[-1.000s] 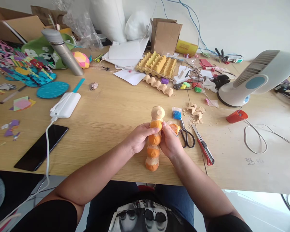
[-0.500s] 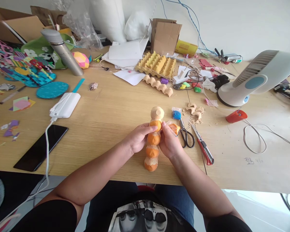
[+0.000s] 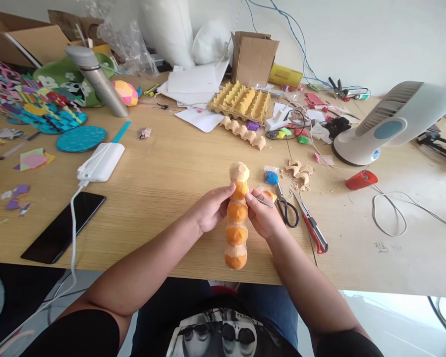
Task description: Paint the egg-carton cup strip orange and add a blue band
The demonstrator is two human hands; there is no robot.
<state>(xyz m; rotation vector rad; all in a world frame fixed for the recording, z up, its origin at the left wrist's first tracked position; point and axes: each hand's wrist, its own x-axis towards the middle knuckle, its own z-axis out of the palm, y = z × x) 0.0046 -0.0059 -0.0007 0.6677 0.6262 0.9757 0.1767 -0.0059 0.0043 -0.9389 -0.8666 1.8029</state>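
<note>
Between my hands is an egg carton strip point(image 3: 237, 248), a row of rounded bumps pointing up. Its lower bumps wear orange clay caps, while the farthest one is bare tan pulp. My left hand point(image 3: 212, 208) grips the strip's left side, thumb against the orange cap second from the far end. On the right side my right hand point(image 3: 262, 214) holds it too, thumb on the edge of that same cap. A thin bluish stick point(image 3: 263, 202) shows across the right hand's fingers; its full shape is hidden. An orange clay packet point(image 3: 270, 195) lies partly behind that hand.
Right of my hands lie black-handled scissors point(image 3: 288, 210), a red utility knife point(image 3: 314, 228) and a blue clay packet point(image 3: 271, 176). Farther back are carton scraps point(image 3: 300, 171), a yellow egg tray point(image 3: 241, 101) and a white fan point(image 3: 390, 119). A phone point(image 3: 63, 228) lies left.
The strip has shifted slightly, its near end coming toward me. My right thumb has moved down a little on the cap, and the thin bluish stick now shows at that hand.
</note>
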